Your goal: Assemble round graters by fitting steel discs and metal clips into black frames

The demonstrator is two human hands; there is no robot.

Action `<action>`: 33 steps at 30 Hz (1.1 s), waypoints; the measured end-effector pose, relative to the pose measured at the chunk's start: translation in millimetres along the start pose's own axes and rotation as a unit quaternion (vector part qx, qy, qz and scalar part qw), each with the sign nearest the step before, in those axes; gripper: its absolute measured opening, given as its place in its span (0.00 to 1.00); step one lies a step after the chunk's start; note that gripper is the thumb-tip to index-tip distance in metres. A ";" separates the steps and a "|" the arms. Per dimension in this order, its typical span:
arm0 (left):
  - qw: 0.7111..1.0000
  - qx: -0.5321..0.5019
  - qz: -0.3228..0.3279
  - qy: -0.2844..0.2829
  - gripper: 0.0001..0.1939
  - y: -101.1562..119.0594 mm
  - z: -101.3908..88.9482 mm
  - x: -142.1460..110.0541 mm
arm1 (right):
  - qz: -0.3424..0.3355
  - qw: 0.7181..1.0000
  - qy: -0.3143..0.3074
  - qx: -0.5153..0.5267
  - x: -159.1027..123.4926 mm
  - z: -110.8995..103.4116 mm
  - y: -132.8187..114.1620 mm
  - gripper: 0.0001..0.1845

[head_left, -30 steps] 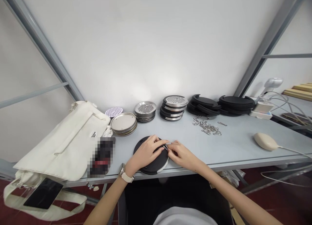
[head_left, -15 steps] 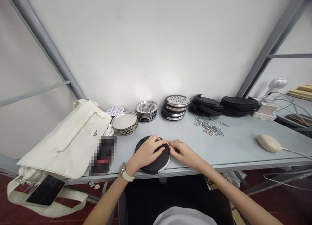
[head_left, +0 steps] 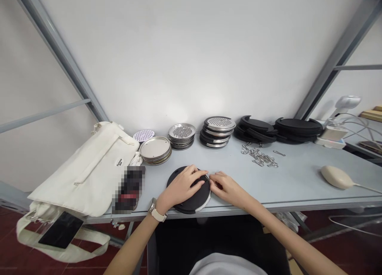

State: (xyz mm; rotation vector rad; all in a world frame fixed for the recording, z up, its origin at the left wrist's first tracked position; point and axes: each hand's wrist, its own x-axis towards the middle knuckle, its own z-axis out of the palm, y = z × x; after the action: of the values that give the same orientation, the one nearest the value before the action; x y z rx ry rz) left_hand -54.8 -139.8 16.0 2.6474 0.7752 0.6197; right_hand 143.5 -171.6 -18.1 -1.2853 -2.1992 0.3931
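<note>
A black round holder (head_left: 191,205) lies on the table edge in front of me, with a silver metal disc edge (head_left: 205,203) showing along its lower right. My left hand (head_left: 183,187) lies across the holder and keeps hold of it, with thumb and forefinger reaching to its right rim. There, my right hand (head_left: 225,189) is closed in a pinch against the rim. A bit of shiny metal glints between the two hands' fingertips, too small to name. Behind the right hand sits a pile of small metal clips (head_left: 261,157).
Along the wall stand stacks of plain metal discs (head_left: 155,148), grater discs (head_left: 182,132), holders with grater discs (head_left: 220,124) and black holders (head_left: 297,126). A white bag (head_left: 89,171) and a blurred dark item (head_left: 128,191) are at left. A cream mouse-shaped object (head_left: 337,177) lies right.
The view has shifted slightly, so everything sits a little further right. Both hands stay at the holder's rim, with only slight finger movement.
</note>
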 end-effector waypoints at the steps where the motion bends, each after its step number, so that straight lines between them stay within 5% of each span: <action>1: 1.000 0.000 0.002 -0.001 0.18 0.1 -0.2 0.0 | 0.000 1.000 0.000 -0.001 -0.1 0.1 0.3 0.15; 33: 1.000 0.003 0.001 0.000 0.16 -2.0 0.4 0.0 | -0.002 1.000 0.006 -0.006 -0.5 -0.4 -0.8 0.14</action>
State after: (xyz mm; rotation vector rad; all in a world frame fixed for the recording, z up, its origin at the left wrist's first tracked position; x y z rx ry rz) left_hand -55.5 -138.3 14.8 2.6550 0.7755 0.6176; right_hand 143.4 -172.5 -17.5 -1.2864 -2.1959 0.3712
